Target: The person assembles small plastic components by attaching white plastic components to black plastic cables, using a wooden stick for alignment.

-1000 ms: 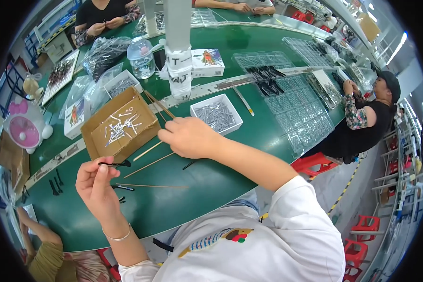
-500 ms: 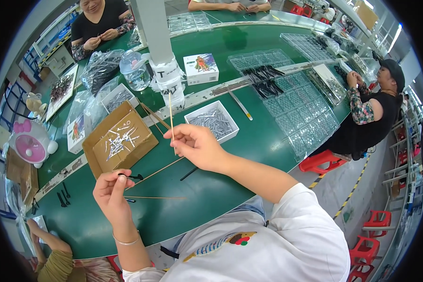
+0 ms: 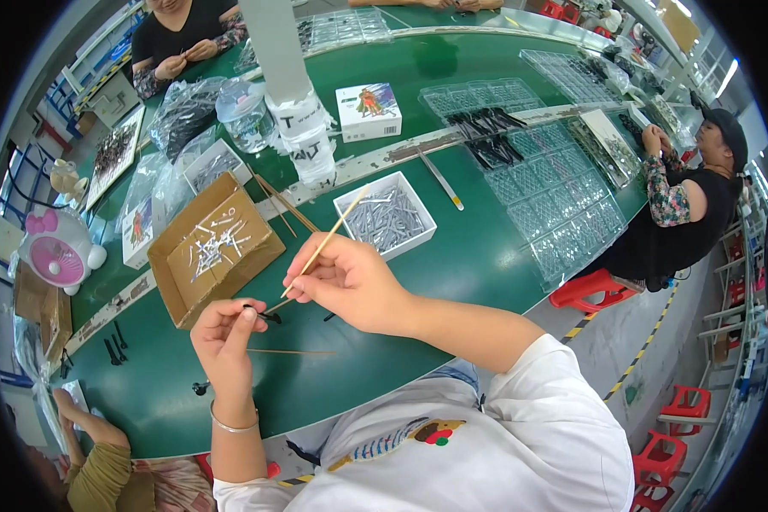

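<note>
My left hand (image 3: 224, 340) pinches a small black part (image 3: 270, 317) between thumb and fingertips. Close by on its right, my right hand (image 3: 350, 286) grips a thin wooden stick (image 3: 340, 224) that slants down to the left. The stick's lower end is near the black part; whether they touch I cannot tell. On the green table under my hands lies another thin stick (image 3: 294, 352). Just beyond my fingers stands a cardboard box (image 3: 164, 286) with small white and silvery pieces in it. A white box (image 3: 414, 243) full of grey pieces sits past my right hand.
Tweezers (image 3: 442, 181) lie right of the white box. Clear compartment trays (image 3: 563, 205) cover the right side, with black parts (image 3: 491, 141) on them. A wrapped post (image 3: 303, 141) rises behind the boxes. Several black pieces (image 3: 115, 344) lie at left. Co-workers sit around the table.
My right hand has moved down and left, and its stick has tipped from upright to slanting toward the black part. My left hand has shifted slightly right and up.
</note>
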The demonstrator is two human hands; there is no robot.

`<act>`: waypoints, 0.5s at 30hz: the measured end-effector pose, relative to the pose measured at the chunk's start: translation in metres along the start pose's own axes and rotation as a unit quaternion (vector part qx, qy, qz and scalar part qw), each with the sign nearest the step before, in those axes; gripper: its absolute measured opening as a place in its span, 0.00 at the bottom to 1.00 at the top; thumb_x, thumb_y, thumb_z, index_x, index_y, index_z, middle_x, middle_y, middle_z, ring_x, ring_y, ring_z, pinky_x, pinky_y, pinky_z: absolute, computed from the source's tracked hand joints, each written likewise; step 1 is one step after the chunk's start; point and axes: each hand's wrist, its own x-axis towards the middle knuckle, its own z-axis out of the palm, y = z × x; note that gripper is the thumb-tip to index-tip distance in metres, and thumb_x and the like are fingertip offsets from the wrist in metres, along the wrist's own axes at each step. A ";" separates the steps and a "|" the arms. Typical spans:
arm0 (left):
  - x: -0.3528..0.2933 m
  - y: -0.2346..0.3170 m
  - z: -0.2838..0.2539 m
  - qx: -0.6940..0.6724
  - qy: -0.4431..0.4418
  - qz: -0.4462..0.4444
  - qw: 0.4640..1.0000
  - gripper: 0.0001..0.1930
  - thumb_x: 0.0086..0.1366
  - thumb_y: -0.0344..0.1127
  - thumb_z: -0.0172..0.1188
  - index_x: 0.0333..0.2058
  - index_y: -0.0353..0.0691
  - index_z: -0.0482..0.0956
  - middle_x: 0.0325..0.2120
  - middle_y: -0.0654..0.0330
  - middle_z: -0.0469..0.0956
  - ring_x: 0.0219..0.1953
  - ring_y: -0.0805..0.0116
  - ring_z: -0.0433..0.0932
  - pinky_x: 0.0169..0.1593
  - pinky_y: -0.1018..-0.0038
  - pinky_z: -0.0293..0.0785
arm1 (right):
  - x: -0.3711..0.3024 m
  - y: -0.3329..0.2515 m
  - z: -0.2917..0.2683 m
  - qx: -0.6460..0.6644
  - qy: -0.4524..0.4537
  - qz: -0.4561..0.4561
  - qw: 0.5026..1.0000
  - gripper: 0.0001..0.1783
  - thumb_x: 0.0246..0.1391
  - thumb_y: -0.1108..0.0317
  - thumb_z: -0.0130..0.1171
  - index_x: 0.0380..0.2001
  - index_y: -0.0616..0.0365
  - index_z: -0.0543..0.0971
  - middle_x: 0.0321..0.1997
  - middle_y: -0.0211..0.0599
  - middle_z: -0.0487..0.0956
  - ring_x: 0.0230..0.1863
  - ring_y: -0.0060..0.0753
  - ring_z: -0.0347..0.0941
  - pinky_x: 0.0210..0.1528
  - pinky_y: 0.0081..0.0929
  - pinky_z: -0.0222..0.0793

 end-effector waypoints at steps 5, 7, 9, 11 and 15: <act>-0.003 -0.002 0.004 -0.008 -0.025 0.012 1.000 0.02 0.58 0.22 0.56 0.31 0.32 0.75 0.28 0.54 0.79 0.25 0.75 0.75 0.32 0.80 0.73 | -0.006 -0.001 0.008 0.035 -0.020 -0.057 0.998 0.07 0.56 0.81 0.47 0.37 0.62 0.69 0.38 0.39 0.75 0.41 0.28 0.75 0.44 0.23 0.73; -0.009 -0.002 0.006 -0.016 -0.039 0.013 0.999 0.04 0.57 0.21 0.56 0.32 0.31 0.75 0.30 0.53 0.78 0.27 0.74 0.75 0.33 0.80 0.73 | -0.008 -0.003 0.010 0.046 -0.027 -0.064 0.997 0.07 0.56 0.82 0.47 0.38 0.62 0.69 0.38 0.40 0.75 0.42 0.29 0.75 0.45 0.24 0.73; -0.014 -0.001 0.010 -0.018 -0.040 0.023 0.999 0.04 0.57 0.20 0.56 0.32 0.31 0.75 0.31 0.53 0.78 0.28 0.74 0.75 0.34 0.80 0.73 | -0.011 -0.004 0.012 0.058 -0.034 -0.067 0.996 0.08 0.56 0.82 0.46 0.39 0.63 0.69 0.39 0.41 0.75 0.43 0.30 0.75 0.45 0.24 0.73; -0.018 0.000 0.012 -0.015 -0.049 0.035 0.998 0.04 0.58 0.19 0.56 0.33 0.30 0.75 0.33 0.53 0.78 0.30 0.73 0.75 0.35 0.80 0.73 | -0.014 -0.004 0.015 0.042 -0.046 -0.084 0.995 0.08 0.56 0.83 0.45 0.39 0.64 0.68 0.40 0.43 0.75 0.45 0.30 0.75 0.46 0.25 0.73; -0.019 0.000 0.013 -0.002 -0.049 0.057 0.997 0.05 0.58 0.19 0.56 0.34 0.28 0.75 0.33 0.54 0.77 0.31 0.73 0.76 0.37 0.79 0.74 | -0.018 -0.003 0.021 0.036 -0.042 -0.111 0.992 0.08 0.57 0.82 0.45 0.40 0.66 0.69 0.40 0.47 0.76 0.44 0.33 0.75 0.46 0.26 0.74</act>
